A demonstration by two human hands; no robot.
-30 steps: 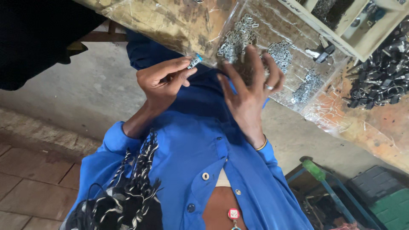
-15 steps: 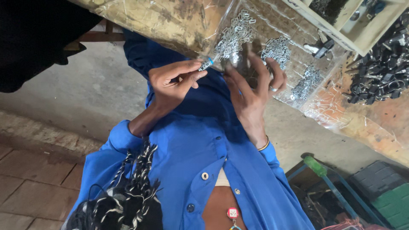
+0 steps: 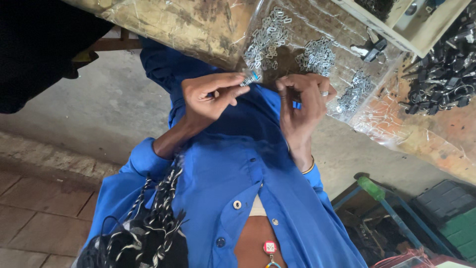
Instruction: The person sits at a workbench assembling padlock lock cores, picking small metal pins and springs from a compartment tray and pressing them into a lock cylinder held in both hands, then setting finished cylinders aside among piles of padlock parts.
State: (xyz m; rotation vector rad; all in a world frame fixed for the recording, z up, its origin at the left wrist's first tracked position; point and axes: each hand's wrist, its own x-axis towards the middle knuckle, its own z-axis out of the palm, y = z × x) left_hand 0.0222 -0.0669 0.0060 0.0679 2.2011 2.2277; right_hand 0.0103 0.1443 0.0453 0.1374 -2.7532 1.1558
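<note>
Your left hand pinches a small silver-and-blue metal piece at frame centre, just below the plastic-covered desk. Your right hand — fingers curled, holding nothing visible — hovers beside it. Loose clips lie unsorted above.

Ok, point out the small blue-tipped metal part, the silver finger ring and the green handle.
small blue-tipped metal part [image 3: 251,77], head view, its blue tip.
silver finger ring [image 3: 324,93], head view, the band.
green handle [image 3: 371,188], head view, mid-handle.
</note>
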